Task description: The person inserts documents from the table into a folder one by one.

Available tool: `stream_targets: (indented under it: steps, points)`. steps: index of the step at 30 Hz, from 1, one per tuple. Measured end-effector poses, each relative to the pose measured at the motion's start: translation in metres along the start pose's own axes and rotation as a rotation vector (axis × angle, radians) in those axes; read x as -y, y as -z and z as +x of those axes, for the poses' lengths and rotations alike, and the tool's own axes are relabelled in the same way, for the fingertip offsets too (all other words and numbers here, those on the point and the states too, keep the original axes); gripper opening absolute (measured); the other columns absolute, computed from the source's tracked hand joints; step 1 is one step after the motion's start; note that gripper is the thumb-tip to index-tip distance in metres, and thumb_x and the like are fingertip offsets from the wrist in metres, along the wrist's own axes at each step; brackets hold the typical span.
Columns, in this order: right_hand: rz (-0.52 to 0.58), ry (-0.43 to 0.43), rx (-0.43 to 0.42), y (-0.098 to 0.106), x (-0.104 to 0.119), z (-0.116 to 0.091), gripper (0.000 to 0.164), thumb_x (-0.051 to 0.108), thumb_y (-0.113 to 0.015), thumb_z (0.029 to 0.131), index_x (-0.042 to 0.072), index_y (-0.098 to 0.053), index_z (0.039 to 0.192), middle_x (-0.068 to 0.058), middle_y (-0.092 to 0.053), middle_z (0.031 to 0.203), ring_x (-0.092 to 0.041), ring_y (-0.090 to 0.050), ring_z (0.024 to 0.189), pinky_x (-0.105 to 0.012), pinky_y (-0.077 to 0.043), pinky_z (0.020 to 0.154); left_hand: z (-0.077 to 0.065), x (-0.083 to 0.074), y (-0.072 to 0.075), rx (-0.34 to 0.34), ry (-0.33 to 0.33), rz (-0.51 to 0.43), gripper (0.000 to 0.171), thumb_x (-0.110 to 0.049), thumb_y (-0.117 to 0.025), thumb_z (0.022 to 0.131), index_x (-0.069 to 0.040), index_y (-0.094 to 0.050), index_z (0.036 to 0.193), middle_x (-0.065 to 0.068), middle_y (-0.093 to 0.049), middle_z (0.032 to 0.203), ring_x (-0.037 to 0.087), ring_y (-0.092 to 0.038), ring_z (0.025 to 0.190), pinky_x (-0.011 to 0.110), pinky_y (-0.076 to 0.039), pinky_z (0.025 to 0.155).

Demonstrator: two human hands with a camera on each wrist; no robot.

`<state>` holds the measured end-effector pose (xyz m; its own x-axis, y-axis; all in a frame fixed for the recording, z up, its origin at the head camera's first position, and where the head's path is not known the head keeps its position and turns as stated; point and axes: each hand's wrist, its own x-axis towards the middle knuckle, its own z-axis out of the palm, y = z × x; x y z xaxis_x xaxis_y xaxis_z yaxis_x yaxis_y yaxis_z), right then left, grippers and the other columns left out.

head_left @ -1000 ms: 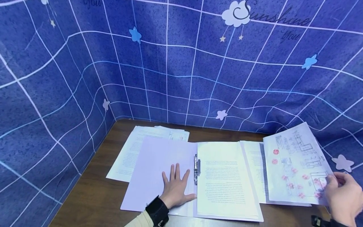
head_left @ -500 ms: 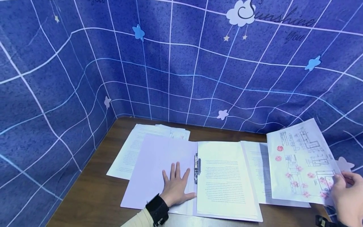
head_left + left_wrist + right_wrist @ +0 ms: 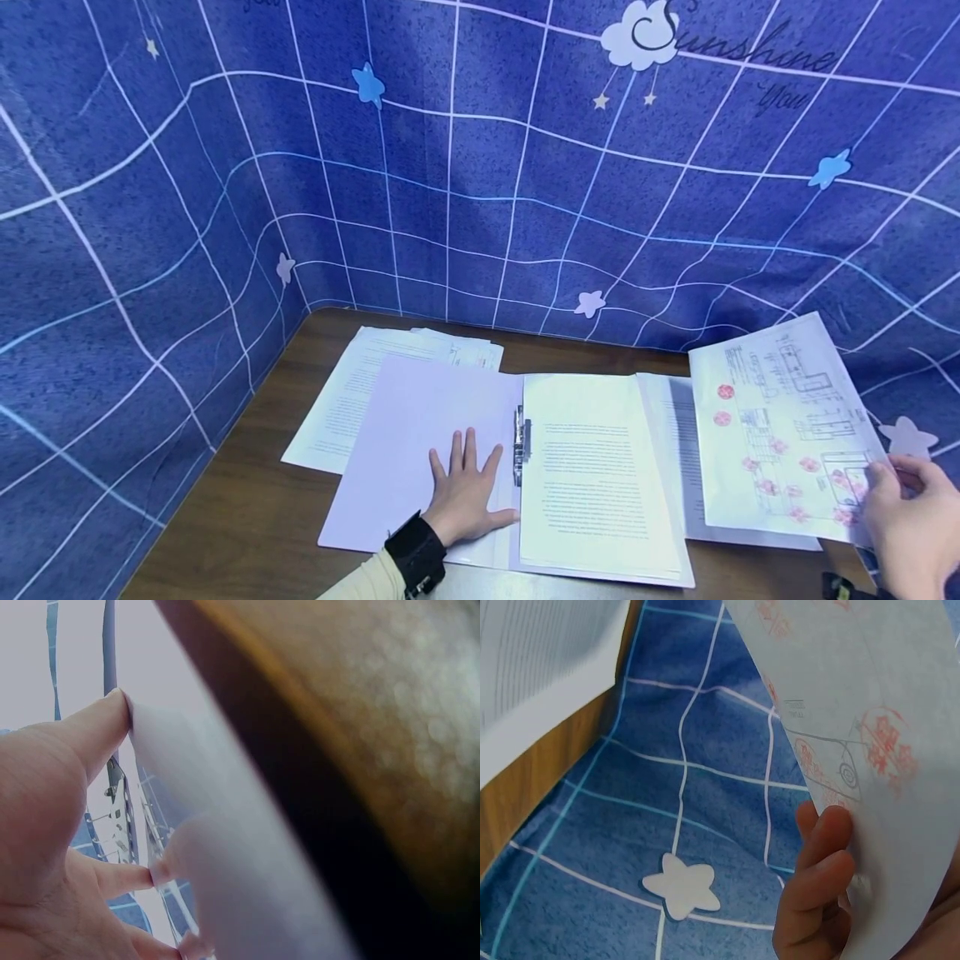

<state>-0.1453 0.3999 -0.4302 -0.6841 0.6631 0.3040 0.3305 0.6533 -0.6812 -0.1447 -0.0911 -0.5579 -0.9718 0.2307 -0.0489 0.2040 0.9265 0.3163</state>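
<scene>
My left hand [image 3: 463, 502] rests with spread fingers on the left cover of an open lilac folder [image 3: 420, 417]. A metal clip [image 3: 518, 446] runs along the folder's spine, just beyond the fingertips. On its right side lies a stack of printed sheets [image 3: 585, 475]. At the far right, my right hand [image 3: 915, 512] pinches the lower right corner of a paper sheet [image 3: 780, 425] with drawings and red stamps. That sheet is raised above the table, partly over other printed papers [image 3: 675, 433]. In the right wrist view, curled fingers [image 3: 821, 892] grip the sheet's edge.
More printed papers [image 3: 330, 417] lie partly under the folder's left cover. All of this is on a brown wooden table [image 3: 217, 517]. Behind and to the left hangs a blue cloth [image 3: 480, 167] with lines and stars.
The stamped sheet in my right hand swung slightly right, then came back left, over the printed papers below it. My left hand has stayed in place on the folder.
</scene>
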Motion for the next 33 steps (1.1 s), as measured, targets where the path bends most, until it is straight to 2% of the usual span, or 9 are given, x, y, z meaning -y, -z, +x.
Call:
stream_targets:
  steps: [2, 4, 6, 9, 13, 14, 18, 25, 33]
  points:
    - [0.004, 0.024, -0.025, -0.003, 0.001, -0.002, 0.034, 0.014, -0.06, 0.098, -0.005, -0.066, 0.125, 0.041, -0.034, 0.07, 0.019, -0.031, 0.058, -0.024, -0.028, 0.061, 0.0, 0.001, -0.001, -0.006, -0.002, -0.002, 0.103, -0.075, -0.072, 0.078, -0.014, -0.044, 0.157, 0.036, -0.015, 0.163, 0.057, -0.01, 0.15, 0.085, -0.007, 0.106]
    - [0.009, 0.051, -0.043, -0.007, 0.002, -0.004, 0.032, 0.012, -0.061, 0.097, -0.006, -0.067, 0.123, 0.034, -0.045, 0.063, 0.006, -0.048, 0.063, -0.029, -0.034, 0.074, 0.001, 0.001, -0.003, -0.012, -0.005, -0.006, 0.103, -0.074, -0.073, 0.077, -0.013, -0.045, 0.156, 0.036, -0.016, 0.163, 0.058, -0.01, 0.15, 0.086, -0.006, 0.105]
    - [0.017, 0.08, -0.061, -0.011, 0.005, -0.007, 0.03, 0.01, -0.062, 0.096, -0.007, -0.068, 0.121, 0.013, -0.064, 0.063, -0.017, -0.062, 0.079, -0.041, -0.034, 0.088, 0.002, 0.002, -0.004, -0.014, -0.004, -0.006, 0.103, -0.074, -0.073, 0.078, -0.013, -0.044, 0.156, 0.036, -0.015, 0.163, 0.057, -0.009, 0.15, 0.086, -0.005, 0.106]
    - [0.016, 0.1, -0.066, -0.015, 0.01, -0.012, 0.03, 0.009, -0.062, 0.097, -0.008, -0.068, 0.12, -0.026, -0.073, 0.092, -0.045, -0.055, 0.105, -0.056, -0.026, 0.101, 0.002, 0.001, -0.003, -0.005, 0.001, -0.004, 0.104, -0.074, -0.072, 0.078, -0.013, -0.044, 0.157, 0.036, -0.015, 0.164, 0.057, -0.008, 0.15, 0.085, -0.005, 0.106]
    - [0.017, 0.109, -0.06, -0.019, 0.015, -0.017, 0.029, 0.011, -0.064, 0.097, -0.006, -0.07, 0.119, -0.032, -0.071, 0.103, -0.03, -0.057, 0.093, -0.054, -0.027, 0.101, 0.0, -0.002, 0.001, 0.012, 0.009, 0.004, 0.103, -0.074, -0.071, 0.078, -0.014, -0.043, 0.157, 0.035, -0.015, 0.164, 0.057, -0.009, 0.151, 0.085, -0.007, 0.106]
    - [0.019, 0.109, -0.056, -0.019, 0.016, -0.017, 0.029, 0.012, -0.064, 0.097, -0.005, -0.07, 0.119, -0.024, -0.075, 0.092, -0.027, -0.055, 0.087, -0.053, -0.028, 0.1, 0.0, -0.002, 0.001, 0.011, 0.008, 0.007, 0.103, -0.075, -0.071, 0.078, -0.014, -0.043, 0.157, 0.035, -0.015, 0.164, 0.057, -0.009, 0.151, 0.085, -0.007, 0.106]
    - [0.026, 0.128, -0.04, -0.022, 0.021, -0.022, 0.028, 0.011, -0.064, 0.097, -0.006, -0.069, 0.119, -0.028, -0.071, 0.087, -0.031, -0.051, 0.082, -0.055, -0.027, 0.098, 0.0, -0.001, 0.001, 0.0, 0.0, -0.009, 0.102, -0.072, -0.073, 0.079, -0.012, -0.044, 0.156, 0.037, -0.015, 0.163, 0.058, -0.009, 0.15, 0.086, -0.006, 0.106]
    - [0.045, 0.161, -0.022, -0.029, 0.024, -0.031, 0.028, 0.01, -0.065, 0.096, -0.004, -0.071, 0.119, -0.034, -0.07, 0.096, 0.022, -0.025, 0.072, -0.055, -0.03, 0.093, -0.001, -0.003, 0.005, 0.004, 0.0, -0.011, 0.102, -0.072, -0.074, 0.078, -0.011, -0.045, 0.156, 0.037, -0.016, 0.162, 0.059, -0.01, 0.15, 0.085, -0.007, 0.106]
    - [0.068, 0.228, -0.04, -0.04, 0.032, -0.043, 0.025, 0.009, -0.069, 0.094, -0.003, -0.073, 0.115, -0.027, -0.072, 0.085, 0.027, -0.028, 0.065, -0.047, -0.031, 0.079, 0.001, -0.003, 0.002, 0.017, 0.012, 0.002, 0.103, -0.075, -0.071, 0.079, -0.014, -0.043, 0.157, 0.035, -0.014, 0.164, 0.057, -0.008, 0.151, 0.085, -0.006, 0.106]
